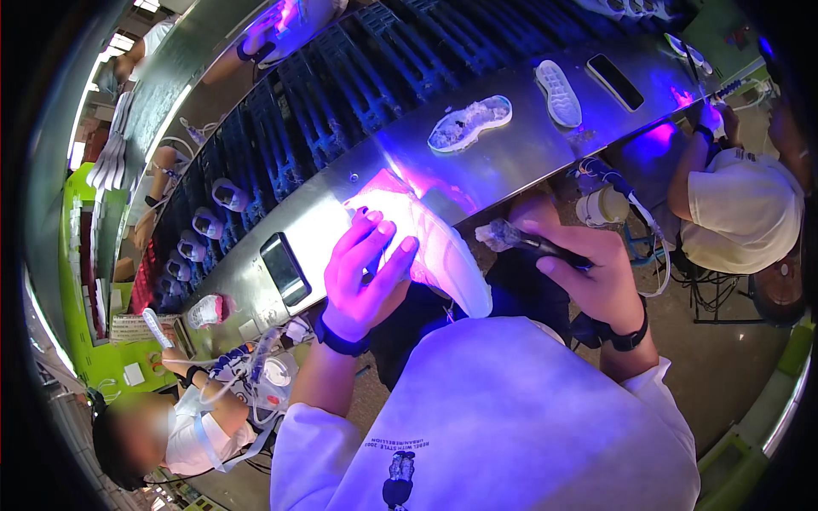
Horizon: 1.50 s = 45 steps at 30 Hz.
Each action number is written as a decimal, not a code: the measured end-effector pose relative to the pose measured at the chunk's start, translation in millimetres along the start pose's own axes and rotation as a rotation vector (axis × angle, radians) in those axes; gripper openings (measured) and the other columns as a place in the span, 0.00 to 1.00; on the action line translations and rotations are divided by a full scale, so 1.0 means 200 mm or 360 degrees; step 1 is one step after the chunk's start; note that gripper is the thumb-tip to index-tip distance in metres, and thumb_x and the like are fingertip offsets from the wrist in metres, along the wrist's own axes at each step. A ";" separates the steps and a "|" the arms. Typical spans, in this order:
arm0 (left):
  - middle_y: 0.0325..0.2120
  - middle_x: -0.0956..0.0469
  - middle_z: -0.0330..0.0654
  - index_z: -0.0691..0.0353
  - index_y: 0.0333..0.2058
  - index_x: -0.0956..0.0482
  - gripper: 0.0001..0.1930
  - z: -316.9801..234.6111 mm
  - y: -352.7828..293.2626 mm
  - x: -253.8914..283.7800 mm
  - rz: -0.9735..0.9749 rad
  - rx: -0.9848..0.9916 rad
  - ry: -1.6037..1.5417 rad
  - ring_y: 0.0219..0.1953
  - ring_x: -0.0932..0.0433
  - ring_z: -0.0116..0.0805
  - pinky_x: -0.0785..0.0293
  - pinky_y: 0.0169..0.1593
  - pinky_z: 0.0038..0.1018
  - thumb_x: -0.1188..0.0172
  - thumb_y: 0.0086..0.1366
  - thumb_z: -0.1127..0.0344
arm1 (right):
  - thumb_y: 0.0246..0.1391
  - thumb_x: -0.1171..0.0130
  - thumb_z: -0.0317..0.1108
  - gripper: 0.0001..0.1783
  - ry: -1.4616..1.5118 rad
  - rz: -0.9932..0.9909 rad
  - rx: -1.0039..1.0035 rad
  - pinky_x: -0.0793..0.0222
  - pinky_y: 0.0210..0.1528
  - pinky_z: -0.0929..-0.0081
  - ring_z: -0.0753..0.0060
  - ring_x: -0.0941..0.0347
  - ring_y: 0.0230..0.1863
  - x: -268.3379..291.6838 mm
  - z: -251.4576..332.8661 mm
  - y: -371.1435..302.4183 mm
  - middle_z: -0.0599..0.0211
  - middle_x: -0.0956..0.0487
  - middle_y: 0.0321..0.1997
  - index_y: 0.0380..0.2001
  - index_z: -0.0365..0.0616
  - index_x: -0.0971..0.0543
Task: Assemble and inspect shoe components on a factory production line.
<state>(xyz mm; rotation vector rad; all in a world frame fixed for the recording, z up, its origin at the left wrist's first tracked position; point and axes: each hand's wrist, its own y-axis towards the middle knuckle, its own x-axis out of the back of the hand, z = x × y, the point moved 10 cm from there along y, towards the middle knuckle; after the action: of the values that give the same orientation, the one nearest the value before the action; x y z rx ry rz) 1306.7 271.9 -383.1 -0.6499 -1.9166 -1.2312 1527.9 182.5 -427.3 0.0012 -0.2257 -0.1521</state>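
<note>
Under a bright violet light, my left hand (366, 277) grips a pale shoe (456, 268) at the near edge of a metal bench. Its fingers curl into the shoe's upper part, and the pale sole edge slopes down toward my lap. Glare washes out the far end of the shoe. My right hand (588, 268) is closed around the dark handle of a brush (498, 236). The brush's matted, greyish bristles point left toward the shoe, with a gap between them.
Along the metal bench (392, 170) lie a sole with clumped residue (470, 124), a white sole (559, 95) and two phones (615, 82) (285, 269). Beyond runs a dark slatted conveyor (341, 111) carrying several shoes (207, 223). Co-workers sit on both sides; a white bucket (601, 207) stands at right.
</note>
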 end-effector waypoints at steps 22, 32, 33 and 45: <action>0.32 0.15 0.47 0.65 0.58 0.22 0.30 1.39 -0.37 -0.06 -0.0085 0.1850 -0.0631 0.37 0.14 0.32 0.19 0.44 0.27 0.28 0.56 0.61 | 0.57 0.42 0.22 0.25 -0.0244 -0.0133 -0.0332 0.28 0.43 0.78 0.81 0.25 0.40 -0.05 -0.40 0.05 0.70 0.20 0.43 0.60 0.34 0.25; 0.42 0.15 0.50 0.58 0.39 0.13 0.17 2.52 -0.85 0.28 0.0147 0.2292 0.0708 0.45 0.15 0.50 0.19 0.50 0.42 0.41 0.61 0.53 | 0.59 0.46 0.21 0.33 -0.0035 -0.0233 -0.0609 0.43 0.22 0.86 0.88 0.37 0.22 -0.05 -0.50 0.04 0.71 0.23 0.32 0.69 0.38 0.35; 0.42 0.15 0.51 0.58 0.40 0.14 0.16 2.52 -0.90 0.27 0.0063 0.2345 0.0666 0.46 0.16 0.49 0.20 0.50 0.41 0.42 0.62 0.54 | 0.59 0.46 0.21 0.33 -0.0006 -0.0232 -0.0628 0.44 0.21 0.86 0.88 0.37 0.22 -0.04 -0.52 0.04 0.71 0.23 0.32 0.69 0.38 0.35; 0.31 0.20 0.53 0.64 0.32 0.17 0.10 1.47 -0.63 0.07 -0.0457 0.1242 0.0051 0.37 0.19 0.52 0.23 0.43 0.44 0.37 0.60 0.62 | 0.61 0.43 0.24 0.29 0.0307 -0.0201 -0.0753 0.45 0.19 0.83 0.87 0.37 0.21 -0.14 -0.83 0.39 0.73 0.27 0.30 0.65 0.43 0.31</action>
<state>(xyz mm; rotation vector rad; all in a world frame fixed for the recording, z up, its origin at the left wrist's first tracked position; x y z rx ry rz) 1109.7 489.2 -512.4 0.0564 -2.2861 -0.5422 1549.4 261.5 -594.4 -0.4391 0.0075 -0.3268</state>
